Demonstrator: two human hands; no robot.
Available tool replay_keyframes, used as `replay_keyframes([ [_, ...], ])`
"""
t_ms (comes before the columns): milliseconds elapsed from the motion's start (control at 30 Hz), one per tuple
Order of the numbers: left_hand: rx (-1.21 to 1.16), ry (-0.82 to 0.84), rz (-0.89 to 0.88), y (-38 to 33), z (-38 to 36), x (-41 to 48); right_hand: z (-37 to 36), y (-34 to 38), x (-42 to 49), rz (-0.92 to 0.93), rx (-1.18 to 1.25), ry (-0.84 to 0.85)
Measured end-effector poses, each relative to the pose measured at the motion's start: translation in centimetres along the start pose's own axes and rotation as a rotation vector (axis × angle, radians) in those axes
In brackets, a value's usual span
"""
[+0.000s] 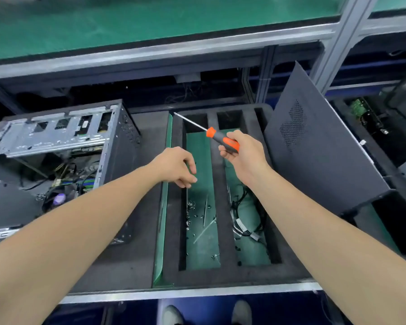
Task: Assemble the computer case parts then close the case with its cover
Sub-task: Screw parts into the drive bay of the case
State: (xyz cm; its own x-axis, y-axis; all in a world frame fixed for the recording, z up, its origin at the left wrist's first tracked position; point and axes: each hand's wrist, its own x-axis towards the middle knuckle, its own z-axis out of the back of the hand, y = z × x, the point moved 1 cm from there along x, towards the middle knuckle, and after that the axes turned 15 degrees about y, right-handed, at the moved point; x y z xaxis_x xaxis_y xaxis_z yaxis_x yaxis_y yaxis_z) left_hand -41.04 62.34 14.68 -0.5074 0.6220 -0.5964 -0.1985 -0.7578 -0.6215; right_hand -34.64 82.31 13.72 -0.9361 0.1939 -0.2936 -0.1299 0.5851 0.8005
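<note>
Our right hand (243, 156) has its fingers curled round the orange-and-grey handle of the screwdriver (220, 139), whose shaft points up and left, away from them. Our left hand (176, 167) droops its fingertips close together just above the screws (190, 205) in the foam tray (225, 231); we cannot tell whether they pinch one. The open computer case (63, 146) lies left of those fingers, and the cover (314, 148) leans to the right of the right-hand fingers.

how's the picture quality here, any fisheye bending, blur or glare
Head view: strong wide-angle bend, the shelf rail bows and both forearms stretch toward the corners. Head view: light is soft and even, only a dull sheen on the computer case. Head view: the screwdriver in the right hand is crisp; the screws in the foam tray are tiny and smeared.
</note>
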Motion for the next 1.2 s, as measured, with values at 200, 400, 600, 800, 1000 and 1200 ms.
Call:
replay_keyframes([
  [200, -0.447, -0.472, -0.236, 2.0, 8.8, -8.1, -5.9, 4.6, 0.0, 0.115, 0.085, 0.097],
  [400, -0.621, -0.687, -0.392, 5.6, 12.8, -14.4, -12.7, 5.7, 0.6, 0.187, -0.102, 0.189],
  [600, -0.565, -0.667, -0.442, 8.1, 15.2, -16.5, -17.4, 4.1, 1.2, 0.205, -0.247, 0.219],
  [800, -0.516, -0.542, -0.492, 10.7, 17.2, -17.5, -19.8, 3.0, 1.8, 0.242, -0.281, 0.195],
  [1000, -0.473, -0.507, -0.517, 12.1, 18.5, -17.9, -21.8, 2.0, 1.9, 0.291, -0.319, 0.155],
  [1200, -0.448, -0.518, -0.473, 13.7, 19.6, -17.2, -23.9, 1.7, 1.3, 0.469, -0.492, 0.203],
])
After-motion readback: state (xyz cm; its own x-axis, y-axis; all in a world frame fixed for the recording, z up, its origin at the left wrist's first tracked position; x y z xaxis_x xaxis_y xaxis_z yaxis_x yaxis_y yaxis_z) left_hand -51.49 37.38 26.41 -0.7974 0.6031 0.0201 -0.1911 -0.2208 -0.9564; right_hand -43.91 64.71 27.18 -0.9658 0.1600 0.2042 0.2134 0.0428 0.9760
